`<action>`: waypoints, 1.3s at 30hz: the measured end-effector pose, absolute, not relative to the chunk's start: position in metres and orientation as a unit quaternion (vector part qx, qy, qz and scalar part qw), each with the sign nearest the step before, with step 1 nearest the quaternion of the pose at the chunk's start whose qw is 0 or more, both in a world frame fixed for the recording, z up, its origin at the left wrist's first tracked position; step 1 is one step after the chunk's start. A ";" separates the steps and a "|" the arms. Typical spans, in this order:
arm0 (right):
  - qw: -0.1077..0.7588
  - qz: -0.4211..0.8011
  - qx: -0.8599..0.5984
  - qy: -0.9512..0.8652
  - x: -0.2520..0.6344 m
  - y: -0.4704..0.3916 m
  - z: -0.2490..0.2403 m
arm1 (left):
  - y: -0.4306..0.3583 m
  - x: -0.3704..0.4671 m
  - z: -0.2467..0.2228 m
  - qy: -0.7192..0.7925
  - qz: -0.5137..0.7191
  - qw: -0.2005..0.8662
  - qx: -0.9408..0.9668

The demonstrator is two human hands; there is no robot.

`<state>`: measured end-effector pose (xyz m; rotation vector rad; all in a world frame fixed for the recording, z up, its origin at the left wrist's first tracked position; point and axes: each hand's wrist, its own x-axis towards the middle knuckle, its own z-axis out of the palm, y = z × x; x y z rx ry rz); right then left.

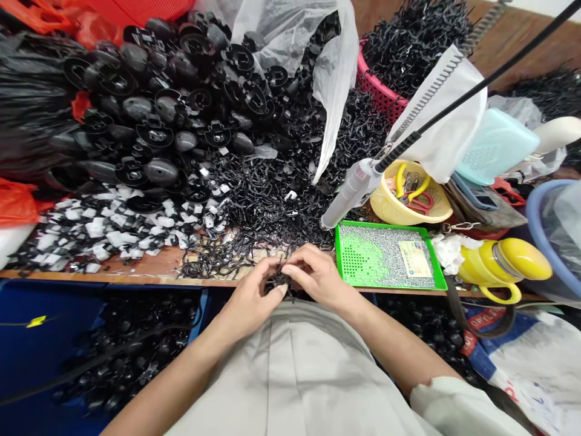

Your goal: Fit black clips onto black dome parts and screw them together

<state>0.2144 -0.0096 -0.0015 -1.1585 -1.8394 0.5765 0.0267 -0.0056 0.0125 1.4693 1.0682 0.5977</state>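
At the table's front edge, my left hand [254,297] is closed round a dark bunch of thin black plastic parts [278,282]. The fingertips of my right hand [320,278] pinch together at the same bunch, touching it from the right. My fingers cover much of it, so its exact shape is hidden. Just beyond both hands lies a heap of thin, bent black plastic pieces [267,206]. A grey electric screwdriver [348,192] hangs from a coiled spring, above and right of my right hand. Beside that hand is a green tray [339,257] holding many small screws.
Black rounded housings [163,172] pile up at the back left, with white-and-black small parts [97,227] before them. Right of the tray stand a yellow basket [385,206] with pliers and a yellow cup [490,260]. Below the edge, a blue bin [31,357] holds black parts.
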 end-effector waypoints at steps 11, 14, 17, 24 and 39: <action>0.091 0.136 -0.367 -0.916 0.224 -0.023 0.041 | -0.005 0.017 0.016 0.429 0.100 0.793 0.421; 0.176 0.247 -0.467 -0.830 0.211 -0.027 0.030 | -0.013 0.025 0.013 0.451 0.207 0.626 0.602; 0.326 0.517 -0.562 -0.558 0.189 -0.027 0.019 | -0.014 0.033 0.007 0.467 0.353 0.357 0.727; 0.424 0.678 -0.474 -0.370 0.214 -0.025 0.037 | 0.006 0.031 0.004 0.520 0.405 0.563 0.499; 0.487 0.236 -0.581 -0.607 0.287 0.028 0.045 | -0.005 0.111 0.013 0.393 0.178 0.842 0.324</action>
